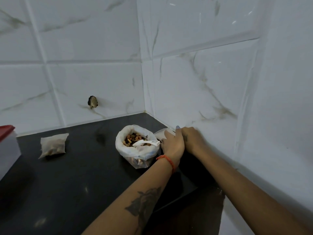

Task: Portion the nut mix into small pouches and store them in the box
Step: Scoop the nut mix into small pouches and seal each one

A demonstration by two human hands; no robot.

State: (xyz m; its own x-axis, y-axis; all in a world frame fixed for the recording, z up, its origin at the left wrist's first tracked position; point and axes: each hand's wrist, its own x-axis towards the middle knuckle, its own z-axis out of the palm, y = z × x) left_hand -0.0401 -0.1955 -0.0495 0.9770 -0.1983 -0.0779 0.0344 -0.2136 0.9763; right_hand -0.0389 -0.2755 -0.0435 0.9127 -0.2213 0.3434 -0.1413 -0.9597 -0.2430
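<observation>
Both my hands are busy with a new pouch by the wall.

My left hand (pixel 172 144) and right hand (pixel 191 137) sit close together on a small white pouch (pixel 160 133), likely to pull it open for filling. I cannot tell how the fingers hold it. The big bag of nut mix (pixel 137 146) stands just beside them, its top rolled down so the white scoop (pixel 145 142) can rest inside, easy to reach. One filled pouch (pixel 53 145) lies well apart to the left, near the box with the red lid (pixel 7 146) at the edge, maybe waiting to go in. The tabletop (pixel 76 180) is dark and shiny. White marble-look tiles (pixel 194 82) make a corner behind it.
</observation>
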